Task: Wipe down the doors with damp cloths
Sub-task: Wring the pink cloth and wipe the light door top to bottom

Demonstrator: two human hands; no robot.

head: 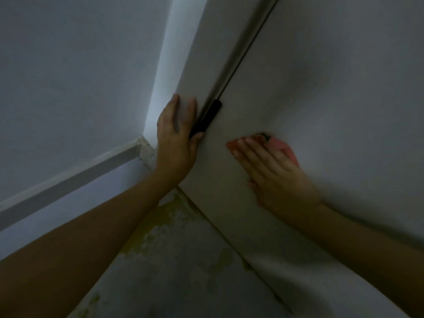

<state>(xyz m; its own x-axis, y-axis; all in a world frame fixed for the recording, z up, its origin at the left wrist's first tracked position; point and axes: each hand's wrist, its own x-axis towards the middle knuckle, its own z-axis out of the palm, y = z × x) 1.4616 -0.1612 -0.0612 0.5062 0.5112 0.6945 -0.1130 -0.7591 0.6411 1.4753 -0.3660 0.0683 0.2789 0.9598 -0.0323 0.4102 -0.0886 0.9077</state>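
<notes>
A: Nearest us, what do you see?

B: 2 bare forearms reaching up from the bottom corners, over a grey mottled floor with yellowish stains (174,244). It's dim, so detail is thin.

A: And the right hand?

B: The right hand (273,166) lies flat on the pale, smooth door panel (332,88), fingers straight and together, pressing a pink damp-looking cloth (285,150) against it. The cloth shows past the fingertips and at the far edge of the palm. That grip is open: it presses, it doesn't clutch. The hand is blurred, so I judge it is mid-stroke.

A: The left?

B: The left hand (176,134) rests flat with straight fingers on the pale frame strip (202,65) beside the door, thumb touching the lower end of a black hinge barrel (206,118). It holds nothing; I'd say it is bracing.

A: How should the wiping go?

B: Keep the palm spread so the cloth stays flat, overlap each pass, and work toward the dark seam (247,42) where door meets frame without bunching cloth into the hinge. Even pressure matters; the left hand should steady the body.

A: Farthest off?

B: A plain grey-white wall (68,65) at left, with a pale skirting board (73,175) running into the corner.
</notes>
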